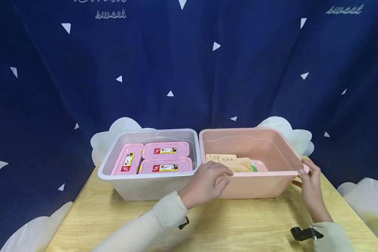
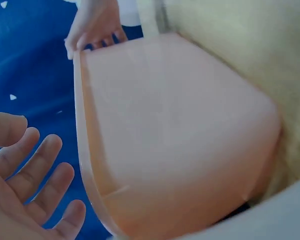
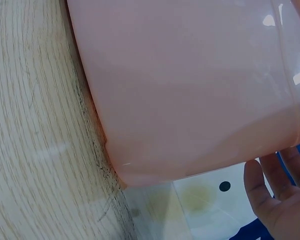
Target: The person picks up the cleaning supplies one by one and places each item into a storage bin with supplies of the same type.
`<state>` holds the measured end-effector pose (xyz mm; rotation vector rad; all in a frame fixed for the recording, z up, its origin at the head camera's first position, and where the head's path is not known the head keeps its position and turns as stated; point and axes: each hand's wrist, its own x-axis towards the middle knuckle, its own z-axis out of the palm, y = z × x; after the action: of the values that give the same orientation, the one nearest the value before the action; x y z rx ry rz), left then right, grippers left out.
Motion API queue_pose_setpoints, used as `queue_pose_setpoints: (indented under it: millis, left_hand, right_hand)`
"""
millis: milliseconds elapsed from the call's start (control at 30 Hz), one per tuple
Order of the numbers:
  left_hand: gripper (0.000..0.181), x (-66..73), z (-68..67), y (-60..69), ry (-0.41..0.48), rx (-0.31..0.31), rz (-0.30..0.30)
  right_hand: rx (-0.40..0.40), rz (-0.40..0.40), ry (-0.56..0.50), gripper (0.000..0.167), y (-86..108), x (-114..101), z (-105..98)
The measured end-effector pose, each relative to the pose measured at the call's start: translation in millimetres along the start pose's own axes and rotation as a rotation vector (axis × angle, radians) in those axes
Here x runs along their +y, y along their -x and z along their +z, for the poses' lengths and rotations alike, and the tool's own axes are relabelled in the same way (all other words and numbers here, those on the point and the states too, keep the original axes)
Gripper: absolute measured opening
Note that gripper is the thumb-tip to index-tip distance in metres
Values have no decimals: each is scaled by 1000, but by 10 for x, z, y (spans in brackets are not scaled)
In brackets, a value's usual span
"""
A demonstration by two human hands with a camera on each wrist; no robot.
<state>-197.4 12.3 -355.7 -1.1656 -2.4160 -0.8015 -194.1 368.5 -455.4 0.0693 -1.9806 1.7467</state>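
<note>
A pink plastic bin [image 1: 258,187] stands on the right, with several beige packets [image 1: 228,162] lying inside at its left. My right hand [image 1: 310,189] grips the bin's front right corner, thumb on the rim and fingers below it. In the right wrist view, fingers [image 3: 270,192] of that hand show beside the bin wall. Near the bin's front left corner, my left hand [image 1: 205,183] hovers with loosely bent fingers. The left wrist view shows those fingers [image 2: 37,172] spread, apart from the rim and holding nothing.
Against the pink bin's left side stands a light grey bin [image 1: 151,187] holding pink lidded boxes [image 1: 165,150] with labels. Both bins sit on a wooden table [image 1: 239,227]. A dark blue curtain [image 1: 189,70] with white triangles hangs behind.
</note>
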Motion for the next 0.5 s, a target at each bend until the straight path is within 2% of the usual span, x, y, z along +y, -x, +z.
queue_pose_setpoints:
  millis: [100, 200, 333, 500]
  left_hand:
    - [16, -50, -29, 236, 65, 41, 9]
    - [17, -130, -57, 460, 111, 54, -31]
    - [17, -228, -67, 710, 108, 6, -107]
    - [18, -315, -56, 889, 111, -34, -169]
  right_hand:
    - [4, -2, -3, 39, 5, -2, -6]
    - [-5, -2, -2, 40, 5, -5, -3]
    - [-9, 0, 0, 40, 7, -4, 5]
    - [-9, 6, 9, 41, 11, -6, 6]
